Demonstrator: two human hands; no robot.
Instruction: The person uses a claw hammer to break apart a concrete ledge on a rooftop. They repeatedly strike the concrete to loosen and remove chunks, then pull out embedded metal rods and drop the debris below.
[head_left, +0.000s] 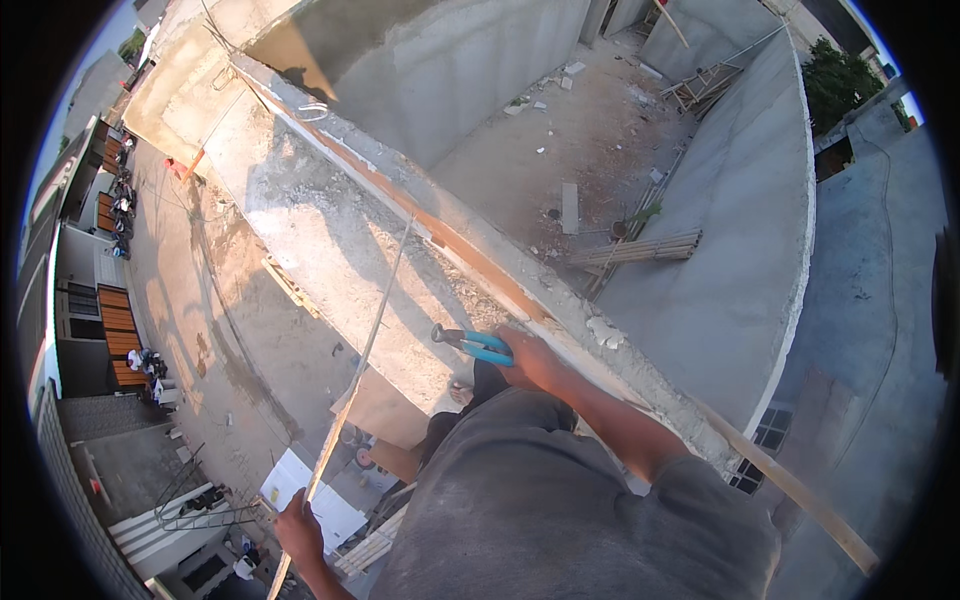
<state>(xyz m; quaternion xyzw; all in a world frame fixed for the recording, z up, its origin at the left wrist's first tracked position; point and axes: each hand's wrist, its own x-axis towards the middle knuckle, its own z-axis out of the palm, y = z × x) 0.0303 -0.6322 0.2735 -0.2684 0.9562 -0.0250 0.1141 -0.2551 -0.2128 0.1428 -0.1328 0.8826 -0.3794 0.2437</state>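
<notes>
My right hand (529, 360) grips the blue handles of end-cutting pliers (480, 346), whose dark metal head points left over the rough concrete ledge (337, 247). At the lower left, my left hand (298, 525) is closed round a long thin wooden strip (346, 409). The strip slants up and away, and its far end reaches the side of the concrete wall top (480, 232). A long board (472, 259) runs along that wall's near side. A bare foot shows on the ledge beside my dark trousers.
Beyond the wall lies a deep walled room with a bundle of poles (637, 251) and rubble. Left of the ledge is a long drop to the street (217, 322). A wooden pole (795, 487) juts out at lower right. A person in red (175, 168) stands below.
</notes>
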